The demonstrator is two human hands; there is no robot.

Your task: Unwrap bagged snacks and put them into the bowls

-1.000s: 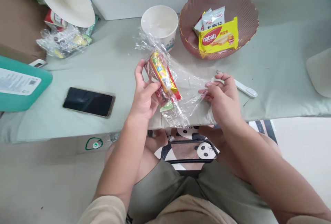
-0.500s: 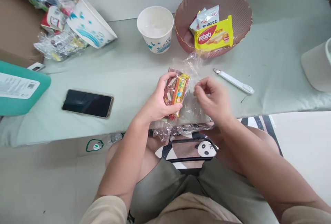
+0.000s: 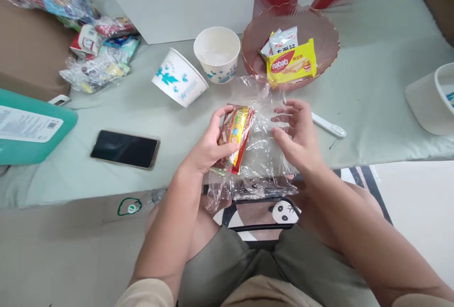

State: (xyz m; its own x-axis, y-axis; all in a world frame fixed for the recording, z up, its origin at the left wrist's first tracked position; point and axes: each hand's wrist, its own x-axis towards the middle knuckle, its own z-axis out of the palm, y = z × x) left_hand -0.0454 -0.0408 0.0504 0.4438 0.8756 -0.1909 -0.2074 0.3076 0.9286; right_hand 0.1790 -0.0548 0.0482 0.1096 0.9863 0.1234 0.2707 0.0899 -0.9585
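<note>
My left hand (image 3: 209,141) grips a small bundle of snack packets (image 3: 236,132) by its sides, with yellow, red and brown wrappers showing. Clear plastic wrap (image 3: 262,141) spreads from under the bundle to the right and hangs over the table's front edge. Over the right part of that film, my right hand (image 3: 296,132) has its fingers apart; whether they touch the film I cannot tell. A white utility knife (image 3: 328,125) lies just beyond my right hand, partly hidden by it.
A pink glass bowl (image 3: 324,47) holds several snack packets. Beside it are an upright paper cup (image 3: 220,68) and a tipped paper cup (image 3: 179,80). Leftward lie a phone (image 3: 125,149), a green container (image 3: 39,129) and wrapped snacks (image 3: 95,68). A white tub (image 3: 422,96) stands right.
The tipped paper cup has moved right from the wrapped snacks to beside the upright cup. My right hand's fingers have spread from a pinch. My left hand keeps its hold; the view has shifted slightly.
</note>
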